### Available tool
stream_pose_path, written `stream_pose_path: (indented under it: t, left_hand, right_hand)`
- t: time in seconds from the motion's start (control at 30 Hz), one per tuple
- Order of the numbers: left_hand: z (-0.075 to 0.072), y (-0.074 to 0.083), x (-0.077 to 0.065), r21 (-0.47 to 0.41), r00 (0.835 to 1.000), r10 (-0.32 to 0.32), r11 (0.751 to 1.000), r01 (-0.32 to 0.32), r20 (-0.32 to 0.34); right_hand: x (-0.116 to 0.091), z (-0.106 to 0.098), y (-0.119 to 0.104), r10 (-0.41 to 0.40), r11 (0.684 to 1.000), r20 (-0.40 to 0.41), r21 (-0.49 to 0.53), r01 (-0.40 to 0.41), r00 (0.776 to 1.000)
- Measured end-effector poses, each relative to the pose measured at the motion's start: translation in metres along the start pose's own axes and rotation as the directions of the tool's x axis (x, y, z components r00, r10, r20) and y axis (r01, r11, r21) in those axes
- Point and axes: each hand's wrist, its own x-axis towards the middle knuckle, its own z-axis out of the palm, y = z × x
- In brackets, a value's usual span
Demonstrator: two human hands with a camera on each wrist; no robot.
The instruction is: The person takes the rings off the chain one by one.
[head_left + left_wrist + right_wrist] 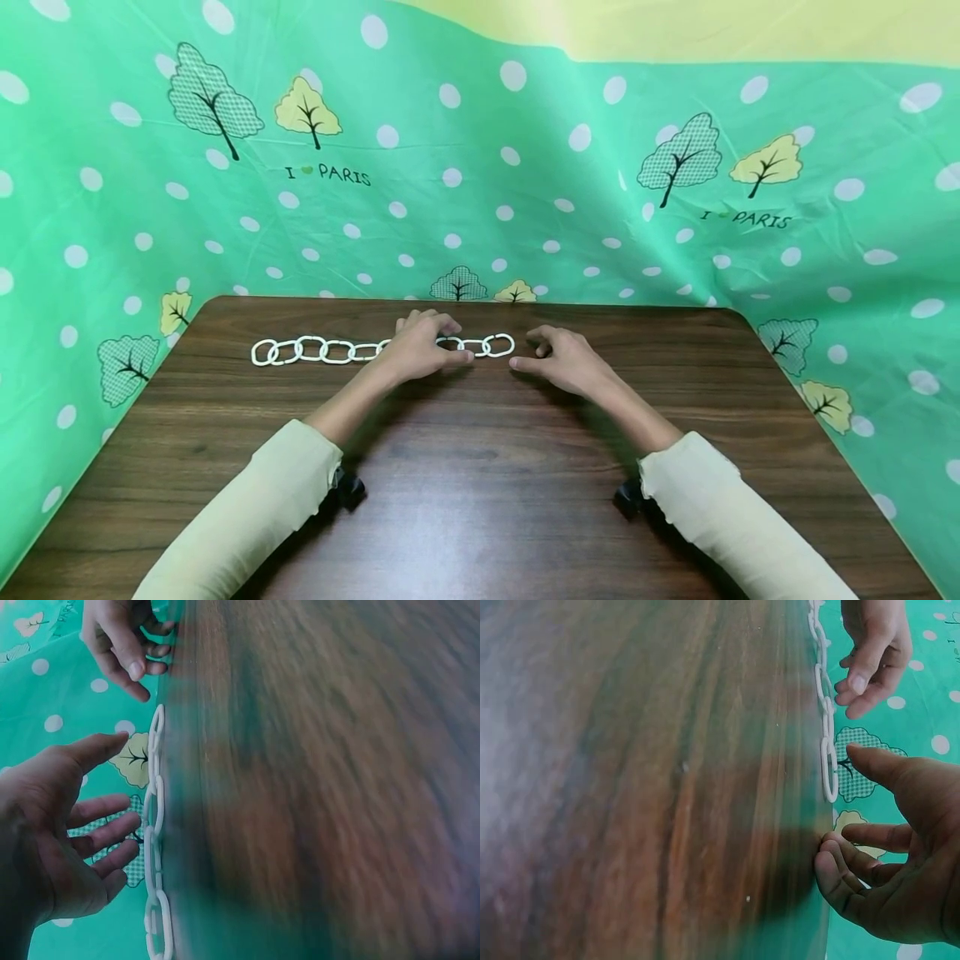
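A white chain (338, 352) of several oval plastic-looking links lies in a nearly straight row across the far part of the table. Over its right half hovers my left hand (420, 346), fingers loosely spread, hiding some links. In the left wrist view that left hand (60, 832) has nothing between thumb and fingers, and the chain (155, 847) is apart from it. Just past the chain's right end is my right hand (568, 360), thumb and fingers parted. The right wrist view shows this right hand (907, 847) near the end link (829, 776), holding nothing.
The dark wood-grain table (480, 500) reaches to a green dotted cloth (480, 167) printed with trees, which hangs behind and at both sides. Small black devices, one a wrist camera (348, 489), sit under the pale sleeves (247, 508).
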Motion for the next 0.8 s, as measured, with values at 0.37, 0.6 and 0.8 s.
stream_pose_path:
  t: [0.37, 0.6, 0.8]
  left_hand:
    - [0.014, 0.002, 0.017, -0.034, 1.000, -0.027, 0.999, 0.028, 0.016]
    - [0.033, -0.012, 0.042, -0.083, 0.999, -0.026, 0.996, 0.028, 0.027]
    - [0.049, -0.024, 0.060, -0.054, 0.999, -0.031, 0.998, 0.032, 0.015]
  right_hand:
    - [0.010, 0.006, -0.005, -0.040, 0.999, -0.018, -0.010, 0.039, 0.999]
    - [0.017, 0.010, -0.007, -0.073, 0.997, -0.018, -0.022, 0.072, 0.997]
    - [0.036, 0.018, 0.009, -0.113, 0.994, -0.030, -0.014, 0.112, 0.993]
